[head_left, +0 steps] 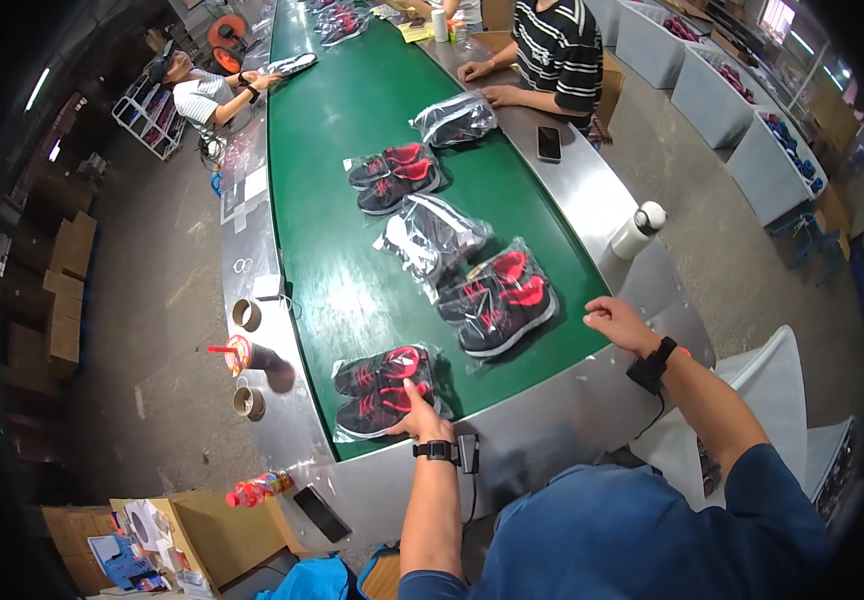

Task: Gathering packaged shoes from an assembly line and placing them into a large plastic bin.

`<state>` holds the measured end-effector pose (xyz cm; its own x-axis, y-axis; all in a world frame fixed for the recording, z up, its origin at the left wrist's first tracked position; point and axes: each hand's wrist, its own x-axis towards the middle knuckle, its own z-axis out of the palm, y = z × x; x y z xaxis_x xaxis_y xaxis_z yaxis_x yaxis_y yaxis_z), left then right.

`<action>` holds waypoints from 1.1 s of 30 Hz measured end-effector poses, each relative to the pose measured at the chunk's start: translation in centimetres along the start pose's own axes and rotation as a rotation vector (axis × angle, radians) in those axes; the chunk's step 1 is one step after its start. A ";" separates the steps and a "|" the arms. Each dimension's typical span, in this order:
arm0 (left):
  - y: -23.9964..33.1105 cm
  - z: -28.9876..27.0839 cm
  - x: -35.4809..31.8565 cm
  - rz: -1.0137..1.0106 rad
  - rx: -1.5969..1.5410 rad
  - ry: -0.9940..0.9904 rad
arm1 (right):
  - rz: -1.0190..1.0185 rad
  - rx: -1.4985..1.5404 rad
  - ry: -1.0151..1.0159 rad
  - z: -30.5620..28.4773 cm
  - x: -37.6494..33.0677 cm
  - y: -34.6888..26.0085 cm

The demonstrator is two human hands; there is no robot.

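Note:
At the near end of the green belt lies a clear-bagged pair of black shoes with red laces and linings (377, 385). My left hand (418, 415) grips its right side, thumb on top of the bag, the other fingers mostly hidden. My right hand (620, 322) hovers by the belt's right edge, fingers curled in, with nothing visible in them. Closest to it on the belt is another bagged black-and-red pair (497, 305). Beyond that lie a bagged black-and-white pair (437, 235), a third black-and-red pair (394, 178) and a dark bagged pair (455, 120).
A metal rim (542, 425) borders the belt. On its left stand a drink cup with a red straw (240, 353) and tape rolls (247, 402); a phone (322, 513) lies nearer. A white bottle (638, 230) stands at right. Co-workers (557, 50) sit along both sides.

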<state>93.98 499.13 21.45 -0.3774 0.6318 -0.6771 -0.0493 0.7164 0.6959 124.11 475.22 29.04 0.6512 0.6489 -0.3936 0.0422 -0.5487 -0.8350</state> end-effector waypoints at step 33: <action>-4.4 -9.6 -1.9 0.250 0.141 -0.843 | -0.359 0.129 -0.317 6.3 5.3 3.1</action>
<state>86.07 491.93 21.98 0.4467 0.7426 -0.4991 0.0790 0.5229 0.8487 122.91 480.33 21.90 0.3494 0.9244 -0.1528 0.1144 -0.2040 -0.9723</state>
